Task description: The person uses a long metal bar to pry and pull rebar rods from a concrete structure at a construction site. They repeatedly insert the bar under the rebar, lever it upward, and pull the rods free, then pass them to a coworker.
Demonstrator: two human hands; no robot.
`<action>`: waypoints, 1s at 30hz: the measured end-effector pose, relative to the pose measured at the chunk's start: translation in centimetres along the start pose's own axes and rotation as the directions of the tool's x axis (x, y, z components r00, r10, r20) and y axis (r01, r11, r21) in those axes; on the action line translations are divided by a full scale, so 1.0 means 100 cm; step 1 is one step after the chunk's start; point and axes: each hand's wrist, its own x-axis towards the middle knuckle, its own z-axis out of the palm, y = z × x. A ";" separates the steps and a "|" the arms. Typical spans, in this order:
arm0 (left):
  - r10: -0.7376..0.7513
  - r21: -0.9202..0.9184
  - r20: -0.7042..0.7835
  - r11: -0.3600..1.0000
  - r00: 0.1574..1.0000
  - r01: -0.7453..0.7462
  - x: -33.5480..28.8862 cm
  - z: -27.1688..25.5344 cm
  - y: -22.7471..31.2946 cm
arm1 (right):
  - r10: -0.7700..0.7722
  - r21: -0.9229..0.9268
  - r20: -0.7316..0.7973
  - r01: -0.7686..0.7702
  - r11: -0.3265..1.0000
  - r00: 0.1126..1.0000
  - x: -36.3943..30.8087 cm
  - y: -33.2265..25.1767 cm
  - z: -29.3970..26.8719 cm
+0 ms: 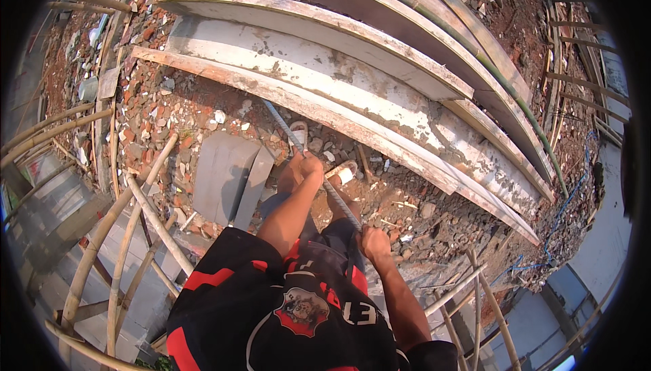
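A ribbed steel bar runs slantwise in front of my legs, gripped by both hands. My left hand is closed around it near the middle. Lower and to the right, my right hand is wrapped around its near end. The bar's bluish far end reaches the near wooden formwork board; whether its tip goes under the board is hidden. Behind that board lies a long strip of pale concrete, with a second upright board along its far side.
Rubble and broken brick cover the ground around my sandalled feet. Grey panels lie beside my left leg. Bamboo poles stand at the left, more at the lower right. A blue cord trails at the right.
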 end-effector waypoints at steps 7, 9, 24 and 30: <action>-0.035 -0.219 -0.055 0.975 0.998 0.022 -0.003 0.025 0.015 | -0.004 -0.028 -0.022 0.003 1.000 1.000 0.030 0.022 -0.052; -0.071 -0.262 -0.002 0.963 0.997 0.068 -0.018 0.027 0.028 | -0.010 -0.008 -0.038 0.010 1.000 0.999 0.036 0.035 -0.045; -0.012 -0.247 -0.014 0.969 1.000 0.008 -0.001 0.054 0.019 | -0.075 -0.057 0.003 0.075 0.996 0.997 0.061 0.066 -0.047; 0.007 -0.266 -0.066 0.964 0.998 -0.024 -0.041 0.061 0.042 | -0.077 -0.118 0.023 0.079 0.990 0.997 0.091 0.098 -0.052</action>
